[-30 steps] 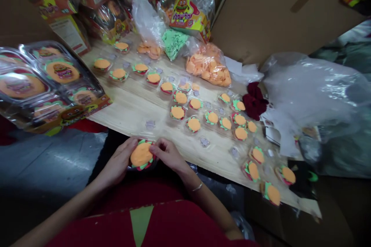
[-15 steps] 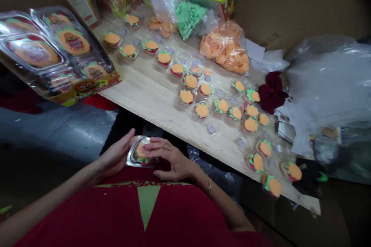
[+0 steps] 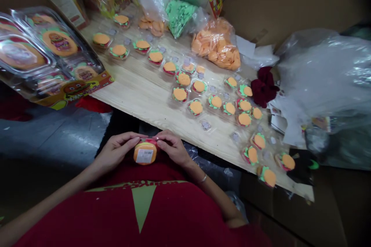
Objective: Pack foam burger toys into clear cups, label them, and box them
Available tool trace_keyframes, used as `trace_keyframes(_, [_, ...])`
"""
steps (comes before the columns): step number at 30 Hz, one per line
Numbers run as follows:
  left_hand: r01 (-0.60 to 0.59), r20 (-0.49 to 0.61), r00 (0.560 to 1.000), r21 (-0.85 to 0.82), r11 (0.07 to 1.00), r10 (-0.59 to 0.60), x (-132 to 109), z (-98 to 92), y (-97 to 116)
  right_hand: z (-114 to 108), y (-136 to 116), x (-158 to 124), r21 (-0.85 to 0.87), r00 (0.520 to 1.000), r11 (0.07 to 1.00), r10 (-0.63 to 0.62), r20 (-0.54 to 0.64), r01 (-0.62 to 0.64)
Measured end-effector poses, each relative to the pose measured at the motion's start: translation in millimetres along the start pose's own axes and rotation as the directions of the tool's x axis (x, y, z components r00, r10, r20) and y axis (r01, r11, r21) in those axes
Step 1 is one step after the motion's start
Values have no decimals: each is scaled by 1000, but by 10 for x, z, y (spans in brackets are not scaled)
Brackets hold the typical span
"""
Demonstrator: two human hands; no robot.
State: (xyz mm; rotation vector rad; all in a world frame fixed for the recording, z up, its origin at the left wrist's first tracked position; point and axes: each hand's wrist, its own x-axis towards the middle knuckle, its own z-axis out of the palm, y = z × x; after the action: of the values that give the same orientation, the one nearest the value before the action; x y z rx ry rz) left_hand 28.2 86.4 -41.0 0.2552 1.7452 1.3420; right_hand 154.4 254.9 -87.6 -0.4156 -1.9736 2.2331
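Head view: the left hand [image 3: 116,150] and the right hand [image 3: 174,148] pinch a small burger toy [image 3: 145,153] between their fingertips, close to the red shirt [image 3: 162,216]; past the hands, many little burgers [image 3: 196,107] lie on the wooden board [image 3: 145,92].

Dim indoor light, dark vignetted corners, glare on plastic, soft wide-angle blur

Looks forward and steeply down from head height, over a red shirt [image 3: 179,220], onto the slanting wooden board [image 3: 139,92]. Sits nearest the left hand [image 3: 116,152], right hand [image 3: 174,148] and burger piece [image 3: 145,153], just short of the board's near edge.
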Motion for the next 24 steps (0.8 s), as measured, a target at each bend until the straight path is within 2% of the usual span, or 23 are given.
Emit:
trace_keyframes(3, [17,37,999,-29,999,-16,12,20,-6,-74,-87,10,-112,1000,994,-15,-2,15])
trace_keyframes(6, [-37,66,997,10,999,36,18,25,-29,-141,-164,24,-152,999,988,31,12,-29])
trace_keyframes(9, [-76,90,994,76,994,69,13,32,-15,-195,-244,57,-146,985,984,119,125,-100])
trace_keyframes(11, [-88,87,993,104,991,79,-8,51,-4,-205,-291,66,-194,977,979,106,187,-69])
trace_keyframes(12, [-83,76,994,83,993,77,-22,65,-8,-197,-303,59,-237,980,971,74,183,-29])
trace_keyframes(14, [-38,37,998,-64,997,41,-44,99,-39,-164,-292,29,-318,995,948,9,98,22])
trace_keyframes(16, [34,13,999,-254,967,-31,-35,125,-77,-130,-234,3,-307,1000,952,21,-12,-23])
trace_keyframes(18, [68,3,997,-326,943,-71,27,125,-74,-119,-166,13,-191,992,973,120,-38,-126])
trace_keyframes(21, [-13,52,998,-147,989,21,192,63,73,-130,-129,102,-69,972,973,224,72,-219])
trace_keyframes(24, [-141,231,966,89,986,117,332,-15,296,-99,-185,165,-79,976,980,191,107,-183])
